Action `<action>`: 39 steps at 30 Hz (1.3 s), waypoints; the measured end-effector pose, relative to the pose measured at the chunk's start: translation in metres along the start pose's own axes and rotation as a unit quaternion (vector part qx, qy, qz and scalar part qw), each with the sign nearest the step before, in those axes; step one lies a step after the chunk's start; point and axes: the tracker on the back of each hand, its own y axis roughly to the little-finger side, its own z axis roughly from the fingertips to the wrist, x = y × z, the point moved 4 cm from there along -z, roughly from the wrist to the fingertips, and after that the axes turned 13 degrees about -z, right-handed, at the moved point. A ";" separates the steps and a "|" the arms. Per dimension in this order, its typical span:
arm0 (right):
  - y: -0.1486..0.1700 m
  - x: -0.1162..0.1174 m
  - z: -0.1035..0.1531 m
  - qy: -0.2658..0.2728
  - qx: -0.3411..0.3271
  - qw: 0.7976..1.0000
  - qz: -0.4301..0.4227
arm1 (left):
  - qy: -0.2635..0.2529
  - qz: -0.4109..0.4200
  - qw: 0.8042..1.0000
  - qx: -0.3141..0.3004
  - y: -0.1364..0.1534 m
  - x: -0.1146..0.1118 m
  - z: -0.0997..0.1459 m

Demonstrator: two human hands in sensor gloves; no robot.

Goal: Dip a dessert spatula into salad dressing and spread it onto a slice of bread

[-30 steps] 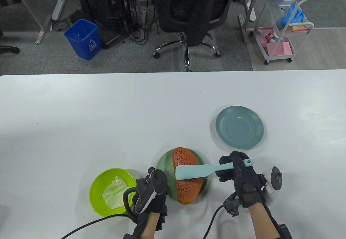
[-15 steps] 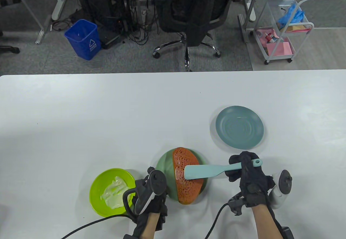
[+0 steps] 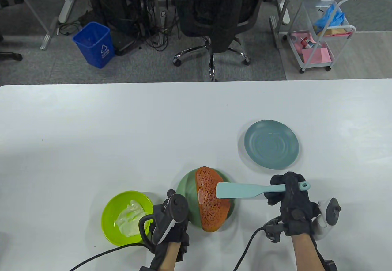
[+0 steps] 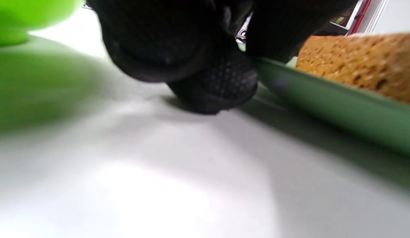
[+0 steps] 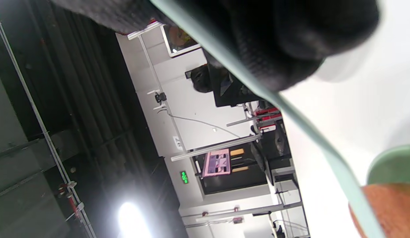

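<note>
Hands: R point(image 3: 292, 202) w/ flat spatula point(image 3: 242, 190), porous bread point(image 3: 211, 203)

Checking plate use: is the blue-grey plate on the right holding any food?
Empty: the blue-grey plate shows only bare ridged surface; the bread slice lies on the green plate.

We are seeing white tabletop point(image 3: 122, 124) filling lower part of table view. Grey carpet floor point(image 3: 46, 65) lying beyond it. Black office chair point(image 3: 214, 16) on castors standing behind far edge, centre. Blue waste bin point(image 3: 94, 44) sitting left of chair, near tangle of cables point(image 3: 156, 13) hanging under desk. White wheeled cart point(image 3: 321, 35) standing at right, holding pink and blue items. Ceiling lamp point(image 5: 130, 216) glaring in right wrist view.
</note>
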 end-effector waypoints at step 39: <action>-0.016 -0.011 0.008 0.039 0.013 0.997 0.064 | -0.004 0.000 1.000 -0.005 0.000 -0.001 0.001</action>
